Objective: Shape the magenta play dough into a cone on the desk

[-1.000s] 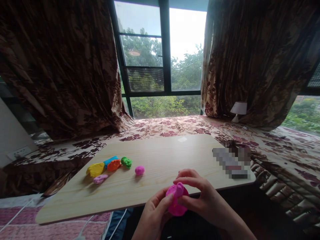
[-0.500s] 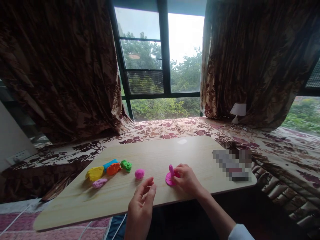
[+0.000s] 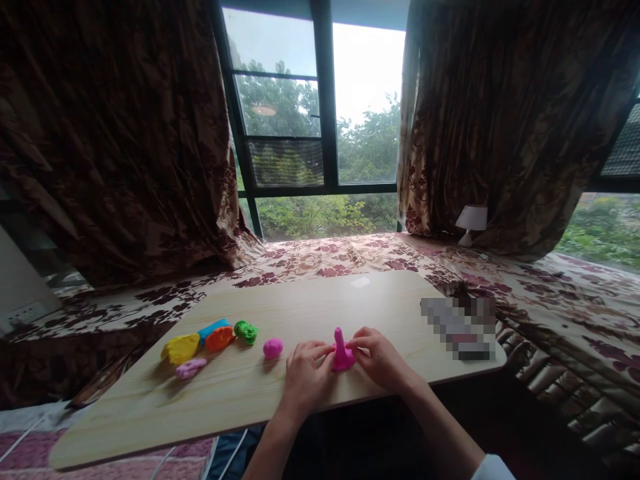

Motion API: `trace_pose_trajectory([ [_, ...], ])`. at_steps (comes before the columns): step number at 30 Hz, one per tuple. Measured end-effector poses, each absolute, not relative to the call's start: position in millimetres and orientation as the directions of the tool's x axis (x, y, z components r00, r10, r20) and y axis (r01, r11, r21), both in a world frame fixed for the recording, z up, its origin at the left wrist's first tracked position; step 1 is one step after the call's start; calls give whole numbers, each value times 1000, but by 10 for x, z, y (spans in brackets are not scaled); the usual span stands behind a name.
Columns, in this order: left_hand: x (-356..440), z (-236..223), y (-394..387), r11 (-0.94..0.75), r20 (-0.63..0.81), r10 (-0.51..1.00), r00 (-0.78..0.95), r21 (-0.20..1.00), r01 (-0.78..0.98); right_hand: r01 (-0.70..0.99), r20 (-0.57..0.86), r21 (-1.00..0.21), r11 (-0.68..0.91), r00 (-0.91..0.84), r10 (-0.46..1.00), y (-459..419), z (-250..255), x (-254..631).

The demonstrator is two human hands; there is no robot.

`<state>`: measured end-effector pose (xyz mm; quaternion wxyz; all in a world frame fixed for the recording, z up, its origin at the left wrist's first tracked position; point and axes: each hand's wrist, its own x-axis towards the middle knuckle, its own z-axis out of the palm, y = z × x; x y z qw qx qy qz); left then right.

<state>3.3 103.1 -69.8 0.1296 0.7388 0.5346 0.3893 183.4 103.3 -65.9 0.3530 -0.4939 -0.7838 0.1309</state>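
Observation:
A bright pink piece of modelling clay (image 3: 343, 359) stands on the table, with a flat round base and an upright stalk. From its left side, the bent fingers of my left hand (image 3: 309, 372) press on the clay near the base of the stalk. My right hand (image 3: 379, 360) pinches at it from the right, thumb and fingertips close together. Both hands' fingertips partly cover the base. To the left of my left hand lies a pink clay ball (image 3: 273, 348), touched by neither hand.
Yellow clay (image 3: 181, 349), blue clay (image 3: 214, 328), orange clay (image 3: 220, 339), green clay (image 3: 246, 331) and light pink clay (image 3: 191, 368) lie on the left of the pale wooden table (image 3: 320, 300). A blurred-out object (image 3: 457, 330) rests at the right edge. A lamp (image 3: 471, 220) stands beyond.
My left hand has moved right from beside the pink ball to the clay piece and closed on it. The stalk now stands straighter, and my right hand stays at its right side.

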Motion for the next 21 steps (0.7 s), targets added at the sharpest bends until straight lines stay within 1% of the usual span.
trace_pose_trajectory([
  [8,99,-738,1015,-344,425,899,102,544,765,737,419,-511,443,-236,877,885,-783,1728],
  [13,115,-736,1011,-338,434,896,96,525,781,764,431,-482,429,-219,875,873,-760,1725],
  [18,117,-747,1045,-331,441,893,88,513,792,805,447,-454,382,-165,879,866,-785,1747],
  [21,124,-770,1064,-331,430,897,101,506,797,826,440,-419,378,-179,880,852,-800,1764],
])
